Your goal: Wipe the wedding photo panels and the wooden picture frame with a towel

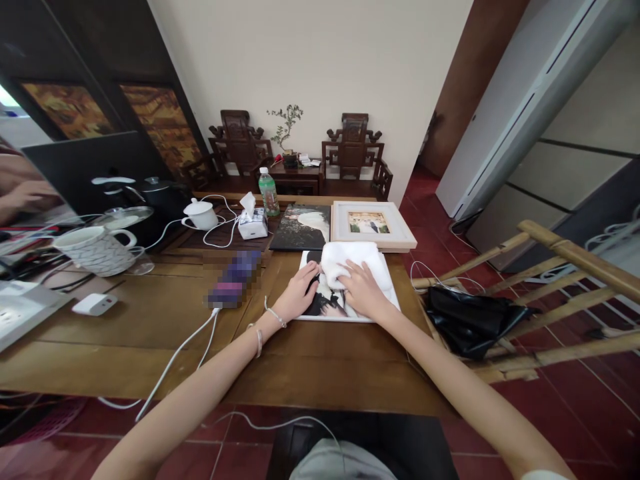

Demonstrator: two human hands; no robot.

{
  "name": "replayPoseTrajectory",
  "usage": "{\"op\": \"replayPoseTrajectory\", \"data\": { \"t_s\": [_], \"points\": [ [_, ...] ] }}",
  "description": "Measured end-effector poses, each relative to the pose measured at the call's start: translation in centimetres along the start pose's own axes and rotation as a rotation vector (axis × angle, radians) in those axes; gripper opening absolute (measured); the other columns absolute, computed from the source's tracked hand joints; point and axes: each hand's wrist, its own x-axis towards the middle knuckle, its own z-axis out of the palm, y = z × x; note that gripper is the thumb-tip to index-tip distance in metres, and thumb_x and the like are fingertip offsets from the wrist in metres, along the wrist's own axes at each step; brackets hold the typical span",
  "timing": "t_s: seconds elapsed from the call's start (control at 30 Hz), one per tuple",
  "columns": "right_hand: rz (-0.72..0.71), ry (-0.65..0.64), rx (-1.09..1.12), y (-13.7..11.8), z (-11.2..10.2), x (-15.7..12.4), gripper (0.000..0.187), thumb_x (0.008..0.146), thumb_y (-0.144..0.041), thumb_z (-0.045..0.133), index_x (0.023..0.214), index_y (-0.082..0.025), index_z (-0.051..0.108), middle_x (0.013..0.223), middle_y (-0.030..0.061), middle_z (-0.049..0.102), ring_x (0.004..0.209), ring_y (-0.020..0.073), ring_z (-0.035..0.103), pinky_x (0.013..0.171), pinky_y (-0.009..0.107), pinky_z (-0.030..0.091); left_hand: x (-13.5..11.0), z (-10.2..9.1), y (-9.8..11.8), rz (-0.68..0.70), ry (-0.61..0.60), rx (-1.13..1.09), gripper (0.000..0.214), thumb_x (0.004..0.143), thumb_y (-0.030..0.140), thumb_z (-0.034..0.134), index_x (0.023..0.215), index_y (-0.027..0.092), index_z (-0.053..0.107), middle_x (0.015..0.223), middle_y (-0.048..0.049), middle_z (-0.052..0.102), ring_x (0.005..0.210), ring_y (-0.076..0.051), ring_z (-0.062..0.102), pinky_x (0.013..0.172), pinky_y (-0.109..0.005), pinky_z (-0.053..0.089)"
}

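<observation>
A photo print panel (327,308) with white edges lies flat on the wooden table before me, its black-and-white picture partly covered. My left hand (299,291) rests on its left side, fingers stretched out and holding nothing. On the upper right part of the panel lies a folded white cloth (357,257). My right hand (363,289) grips the cloth at its lower side, pressing it against the picture. Just behind are a dark photo album or panel (295,233) with a white shape on it and a white-framed photo (370,223).
Left on the table are a charging phone (235,280), a patterned mug (97,250), a white charger (95,304) and a power strip (25,310). A tissue box (253,225), a green-labelled bottle (269,192) and a lidded cup (200,215) stand farther back. A bamboo chair (575,257) is at right.
</observation>
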Motion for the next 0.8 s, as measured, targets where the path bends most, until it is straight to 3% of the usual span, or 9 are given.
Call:
{"op": "replayPoseTrajectory", "data": {
  "t_s": [0.1,0.23,0.4,0.5,0.63,0.8],
  "points": [
    [-0.001,-0.005,-0.01,-0.1,0.4,-0.3,0.047,0.074,-0.003,0.046,0.114,-0.016,0.066,0.145,0.0141,0.046,0.137,0.0351,0.032,0.11,0.063,0.02,0.0,0.0,0.1,-0.004,-0.002,-0.001,0.042,0.095,0.028,0.038,0.131,0.012,0.052,0.142,-0.0157,0.048,0.137,-0.025,0.039,0.116,-0.044,0.03],
    [-0.015,-0.044,0.012,-1.6,0.4,-3.1,0.046,0.074,-0.001,0.044,0.112,-0.015,0.067,0.146,0.0141,0.044,0.139,0.0354,0.029,0.111,0.063,0.018,0.0,0.0,0.1,-0.003,0.0,-0.007,0.042,0.095,0.026,0.039,0.133,0.012,0.05,0.143,-0.0163,0.047,0.137,-0.025,0.039,0.116,-0.044,0.03],
    [-0.033,-0.139,0.094,-4.7,-1.3,-8.3,0.044,0.072,0.0,0.042,0.104,-0.016,0.069,0.147,0.0107,0.044,0.14,0.0332,0.027,0.114,0.06,0.016,0.0,0.1,0.0,-0.016,-0.005,0.002,0.041,0.095,0.025,0.039,0.132,0.012,0.051,0.144,-0.0161,0.046,0.137,-0.026,0.039,0.115,-0.046,0.032],
    [-0.03,-0.191,0.163,-5.6,-2.5,-9.9,0.047,0.069,0.0,0.042,0.105,-0.017,0.068,0.145,0.0086,0.047,0.139,0.0306,0.03,0.114,0.057,0.019,-0.1,0.2,0.0,-0.014,0.0,0.003,0.04,0.095,0.025,0.039,0.131,0.014,0.052,0.144,-0.015,0.047,0.137,-0.025,0.039,0.114,-0.046,0.032],
    [-0.017,-0.174,0.187,-5.1,-2.7,-8.7,0.048,0.07,-0.002,0.042,0.109,-0.016,0.067,0.14,0.0114,0.052,0.137,0.029,0.035,0.113,0.055,0.023,-0.1,0.1,0.0,-0.015,0.002,0.001,0.041,0.094,0.025,0.039,0.131,0.011,0.052,0.143,-0.0172,0.047,0.137,-0.026,0.038,0.115,-0.046,0.031],
    [0.028,-0.108,0.097,-3.2,-1.3,-3.9,0.046,0.075,-0.003,0.042,0.113,-0.013,0.066,0.14,0.0159,0.051,0.136,0.0314,0.035,0.11,0.056,0.024,0.0,0.0,0.0,0.019,0.003,-0.006,0.043,0.093,0.02,0.038,0.133,0.01,0.049,0.142,-0.0181,0.047,0.137,-0.026,0.04,0.115,-0.047,0.032]
  ]
}}
